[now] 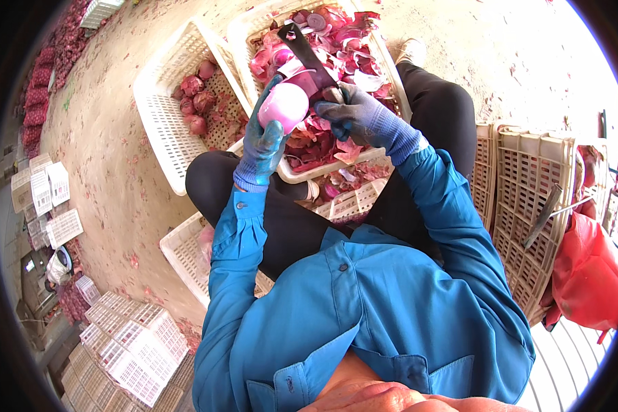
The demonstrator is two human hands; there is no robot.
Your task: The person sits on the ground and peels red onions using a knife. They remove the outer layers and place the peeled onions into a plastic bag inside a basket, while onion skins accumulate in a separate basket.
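Note:
In my gloved left hand [265,141] I hold a red onion [284,105] whose side facing me is smooth, pale pink and peeled. My gloved right hand [353,113] grips the handle of a knife [306,55]. Its dark blade, with a hole near the far end, slants up and left behind the onion; I cannot tell whether it touches. Both hands are above a white plastic crate [399,92] heaped with red onion skins [355,51] and cut slices. Left of it, another white crate [152,98] holds several unpeeled red onions [203,102] and loose skins.
A crate with skins [353,203] sits low between my legs, and another [185,252] is by my left thigh. Upright crates [533,180] and a red bag [589,273] stand at my right. Stacked crates [139,345] and red mesh sacks [36,100] line the left.

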